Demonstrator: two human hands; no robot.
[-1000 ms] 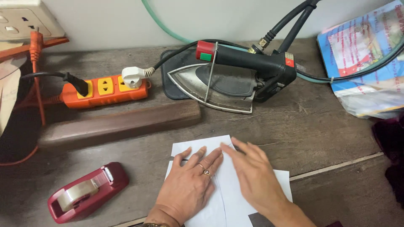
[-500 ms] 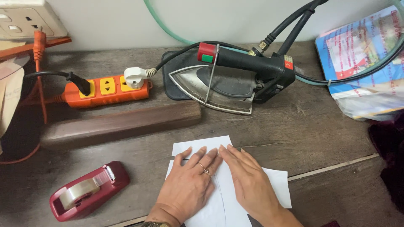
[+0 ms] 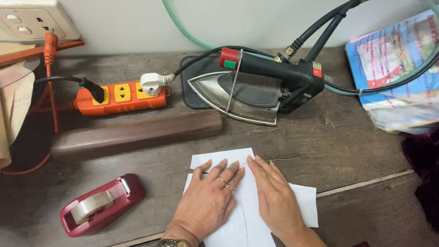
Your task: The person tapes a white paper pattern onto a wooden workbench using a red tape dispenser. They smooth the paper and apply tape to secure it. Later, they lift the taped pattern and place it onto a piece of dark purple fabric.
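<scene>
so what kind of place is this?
Probably a small tailoring or pressing workbench: a black-handled steam iron with hoses on a worn dark wooden table, an orange power strip, and both hands flat on white paper pieces.

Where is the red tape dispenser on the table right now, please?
In the head view, the red tape dispenser sits at the lower left of the wooden table, left of the left hand pressing the white paper.

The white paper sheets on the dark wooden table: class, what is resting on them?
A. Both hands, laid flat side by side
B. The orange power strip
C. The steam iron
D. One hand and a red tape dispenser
A: the left hand and right hand both lie flat on the white paper sheets; nothing else rests on them.
</scene>
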